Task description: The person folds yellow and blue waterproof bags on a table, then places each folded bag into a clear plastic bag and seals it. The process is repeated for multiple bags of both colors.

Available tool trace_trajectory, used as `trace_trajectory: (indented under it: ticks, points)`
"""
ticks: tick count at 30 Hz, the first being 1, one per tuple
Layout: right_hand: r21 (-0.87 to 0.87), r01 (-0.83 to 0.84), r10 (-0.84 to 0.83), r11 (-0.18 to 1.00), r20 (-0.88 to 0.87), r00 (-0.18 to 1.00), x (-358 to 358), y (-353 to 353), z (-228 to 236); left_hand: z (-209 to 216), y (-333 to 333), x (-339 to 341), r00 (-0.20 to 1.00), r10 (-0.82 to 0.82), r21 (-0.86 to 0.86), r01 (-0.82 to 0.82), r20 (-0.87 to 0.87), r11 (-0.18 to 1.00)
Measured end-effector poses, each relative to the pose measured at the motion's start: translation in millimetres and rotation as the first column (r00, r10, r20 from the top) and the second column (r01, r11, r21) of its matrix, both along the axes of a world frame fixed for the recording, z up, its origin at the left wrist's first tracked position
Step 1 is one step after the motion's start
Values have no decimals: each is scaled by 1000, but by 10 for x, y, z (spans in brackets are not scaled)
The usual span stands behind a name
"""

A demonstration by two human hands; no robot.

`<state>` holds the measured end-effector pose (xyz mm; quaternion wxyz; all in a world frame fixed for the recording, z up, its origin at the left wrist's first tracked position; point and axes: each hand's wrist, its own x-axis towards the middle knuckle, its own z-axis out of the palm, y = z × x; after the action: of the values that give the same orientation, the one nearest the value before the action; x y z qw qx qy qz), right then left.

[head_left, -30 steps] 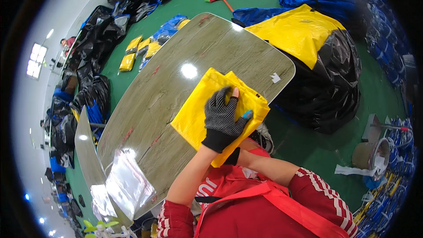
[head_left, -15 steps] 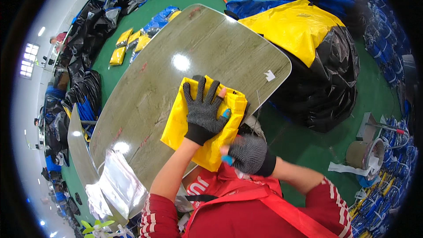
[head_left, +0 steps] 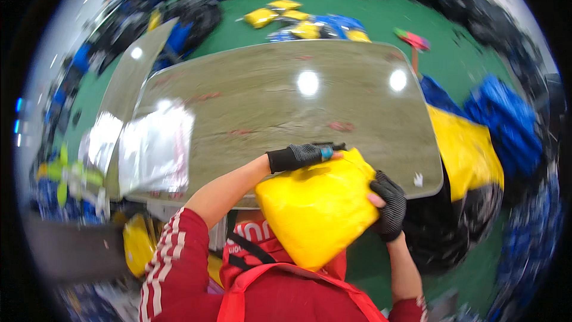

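Note:
A folded yellow tarpaulin bundle (head_left: 319,209) is held up in front of my chest, over the table's near edge, its broad side tilted toward me. My left hand (head_left: 302,157), in a black-and-grey glove with bare fingertips, closes over the bundle's far upper edge. At the right edge, my right hand (head_left: 390,206) in a matching glove grips it, the thumb on the near face. Some of the right fingers are hidden behind the bundle. The wood-grain table (head_left: 256,104) lies just beyond both hands.
A stack of clear plastic sleeves (head_left: 156,149) lies on the table's left end. Packed yellow parcels (head_left: 261,18) lie on the green floor beyond. To the right stand a yellow sheet (head_left: 465,149) over a black bag and a blue bundle (head_left: 506,125). A broom (head_left: 413,40) lies farther back.
The yellow bundle has come up off the table toward me and tilted. My left hand has gone from flat on top to its far edge; my right now grips the right edge. The view has turned left.

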<state>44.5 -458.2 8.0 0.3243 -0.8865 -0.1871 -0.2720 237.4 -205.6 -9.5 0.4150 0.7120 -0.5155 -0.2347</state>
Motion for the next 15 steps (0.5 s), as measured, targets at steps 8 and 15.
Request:
trace_trajectory:
  ticks: [8, 15]
  points:
    - [732, 409, 294, 544, -623, 725, 467, 315, -213, -99, 434, -1068, 437, 754, -212, -899, -491, 384]
    - [688, 373, 591, 623, -726, 352, 852, 433, -124, 712, 1206, -1075, 625, 774, 486, -711, 105, 508]
